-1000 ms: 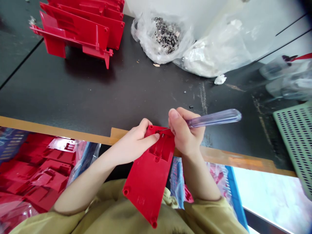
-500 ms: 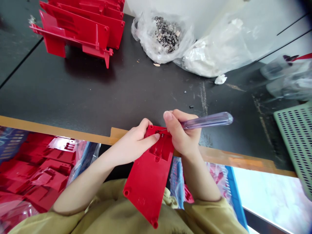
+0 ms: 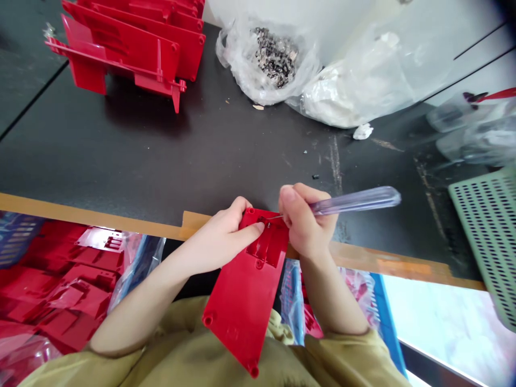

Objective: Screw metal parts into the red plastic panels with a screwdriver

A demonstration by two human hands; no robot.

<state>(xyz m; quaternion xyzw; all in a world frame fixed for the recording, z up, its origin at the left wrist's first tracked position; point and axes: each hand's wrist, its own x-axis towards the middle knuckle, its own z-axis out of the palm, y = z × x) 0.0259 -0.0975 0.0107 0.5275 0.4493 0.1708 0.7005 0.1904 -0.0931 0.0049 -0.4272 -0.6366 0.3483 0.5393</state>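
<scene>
A red plastic panel [image 3: 244, 306] rests against the taped table edge, its lower end tilted toward my body. My left hand [image 3: 229, 234] grips the panel's upper left side, the thumb pressing beside a small metal piece [image 3: 268, 224] near the recessed slots. My right hand [image 3: 308, 220] is closed around a screwdriver [image 3: 358, 200] with a clear purplish handle. Its thin shaft points left and reaches the recess beside my left thumb; the thumb partly hides where the tip meets the panel.
Several red panels [image 3: 133, 48] stand at the back left. Behind are a plastic bag of small metal clips [image 3: 278, 59] and a white bag [image 3: 346, 97]. A green perforated basket [image 3: 484, 226] sits at right. Below the edge, a crate holds red parts [image 3: 64, 290].
My right hand and the screwdriver have shifted slightly to the right, showing more of the handle and shaft. My left hand and the panel stay nearly still.
</scene>
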